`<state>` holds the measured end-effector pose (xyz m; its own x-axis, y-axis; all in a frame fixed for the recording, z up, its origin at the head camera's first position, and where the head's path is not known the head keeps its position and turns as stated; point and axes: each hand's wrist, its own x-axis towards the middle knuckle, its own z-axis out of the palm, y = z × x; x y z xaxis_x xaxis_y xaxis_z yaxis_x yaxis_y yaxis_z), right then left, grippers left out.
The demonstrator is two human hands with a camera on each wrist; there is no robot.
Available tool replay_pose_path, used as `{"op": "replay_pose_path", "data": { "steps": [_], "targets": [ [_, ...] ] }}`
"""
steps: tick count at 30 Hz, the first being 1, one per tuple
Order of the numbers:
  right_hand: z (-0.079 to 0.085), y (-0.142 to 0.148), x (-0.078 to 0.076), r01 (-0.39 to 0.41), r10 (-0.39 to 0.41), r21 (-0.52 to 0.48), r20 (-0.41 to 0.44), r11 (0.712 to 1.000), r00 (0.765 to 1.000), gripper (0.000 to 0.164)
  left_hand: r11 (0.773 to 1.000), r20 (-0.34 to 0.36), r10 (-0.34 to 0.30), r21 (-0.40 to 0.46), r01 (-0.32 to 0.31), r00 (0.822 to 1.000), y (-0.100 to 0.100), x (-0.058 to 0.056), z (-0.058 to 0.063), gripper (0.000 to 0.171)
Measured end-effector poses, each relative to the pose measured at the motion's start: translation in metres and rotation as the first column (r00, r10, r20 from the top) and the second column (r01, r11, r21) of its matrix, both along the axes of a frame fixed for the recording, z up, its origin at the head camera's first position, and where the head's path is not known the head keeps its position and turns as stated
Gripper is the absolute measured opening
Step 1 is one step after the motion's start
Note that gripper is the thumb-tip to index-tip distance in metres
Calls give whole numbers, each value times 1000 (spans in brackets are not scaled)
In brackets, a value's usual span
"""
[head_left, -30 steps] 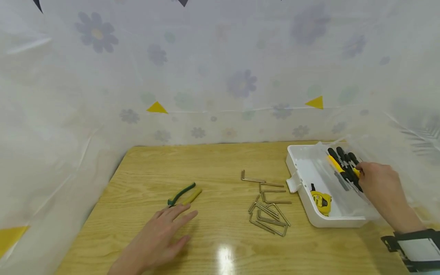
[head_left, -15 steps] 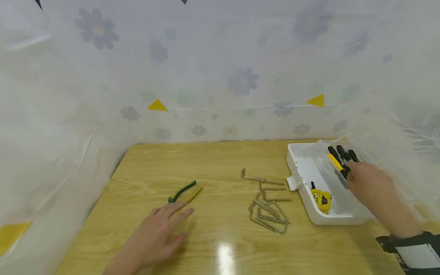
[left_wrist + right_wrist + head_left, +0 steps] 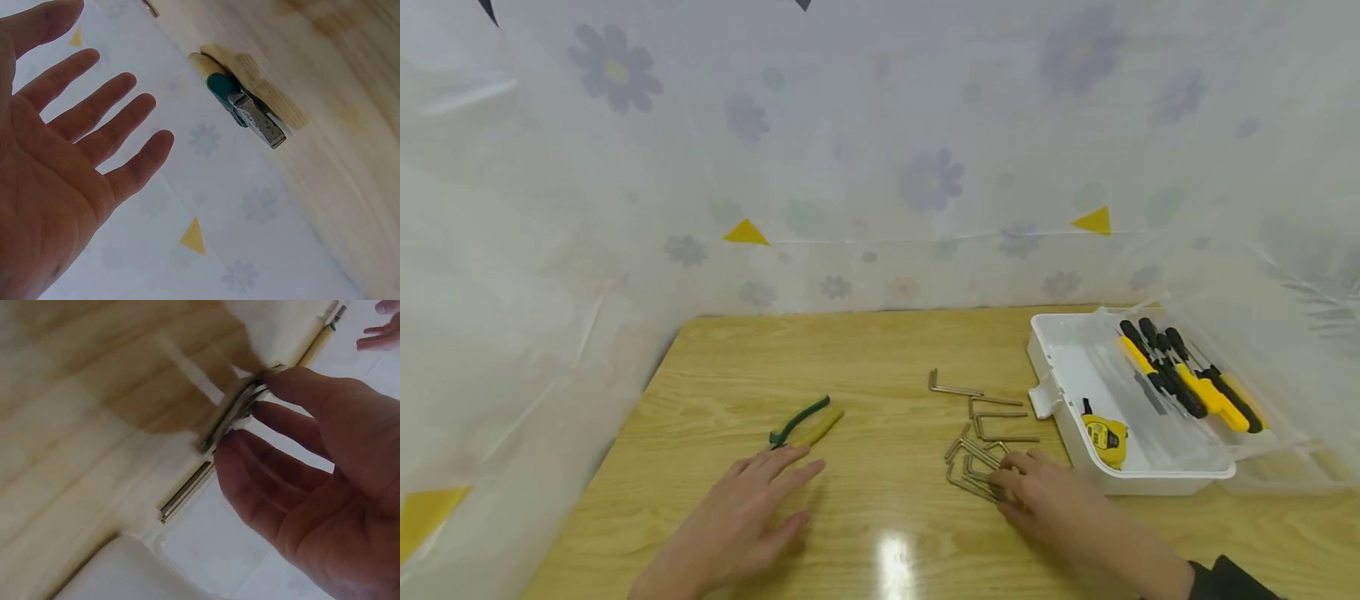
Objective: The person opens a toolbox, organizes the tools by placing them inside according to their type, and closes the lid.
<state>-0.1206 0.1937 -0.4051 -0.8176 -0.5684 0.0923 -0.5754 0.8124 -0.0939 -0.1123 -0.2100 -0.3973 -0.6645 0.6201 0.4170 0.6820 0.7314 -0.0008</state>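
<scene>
Bent metal hex keys (image 3: pixel 970 483) lie in a loose pile on the wooden table. Over the pile's right side, my right hand (image 3: pixel 1063 504) pinches at the keys, its fingers covering some of them. In the right wrist view, a blurred hex key (image 3: pixel 234 415) runs along the thumb and curled fingertips. A pair of pliers (image 3: pixel 801 423) with one green and one yellow handle lies left of centre. My left hand (image 3: pixel 737 517) is spread palm down beside the pliers, its fingertips overlapping their head end. The left wrist view shows its fingers apart, holding nothing.
An open white toolbox (image 3: pixel 1078 467) stands at the right. Inside are a yellow tape measure (image 3: pixel 1105 439) and several screwdrivers and knives (image 3: pixel 1180 383), lying towards its clear lid (image 3: pixel 1292 467). A flowered plastic sheet (image 3: pixel 880 167) hangs behind the table.
My right hand has left the tools in the toolbox and moved left and down to the hex keys. A yellow-and-black handled tool now shows there. My left hand has barely moved.
</scene>
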Motion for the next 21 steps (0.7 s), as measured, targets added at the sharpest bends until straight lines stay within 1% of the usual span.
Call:
{"op": "replay_pose_path", "data": {
  "steps": [4,6,10,14,17,19,21],
  "targets": [
    [-1,1,-4,-11,11,-18,33,1000,999,17,1000,13,8,0,-8,1000,1,1,0,58],
    [-2,2,-6,-15,16,-25,48,1000,999,17,1000,16,6,0,-6,1000,1,1,0,57],
    [-2,3,-7,5,-2,-50,64,999,998,27,1000,11,-8,0,8,1000,1,0,0,58],
    [-2,6,-7,8,-6,-48,43,999,999,37,1000,-7,-9,1,9,1000,2,-2,0,58],
    [-3,8,-9,-7,9,-39,40,999,999,37,1000,-2,-10,-2,10,1000,3,-2,0,57],
    [-4,9,-10,-10,13,-47,64,999,998,36,1000,7,-11,-4,11,1000,4,-2,1,56],
    [-4,11,-10,-4,11,-65,107,998,994,35,1000,16,-9,-4,9,1000,5,-1,1,55]
  ]
}}
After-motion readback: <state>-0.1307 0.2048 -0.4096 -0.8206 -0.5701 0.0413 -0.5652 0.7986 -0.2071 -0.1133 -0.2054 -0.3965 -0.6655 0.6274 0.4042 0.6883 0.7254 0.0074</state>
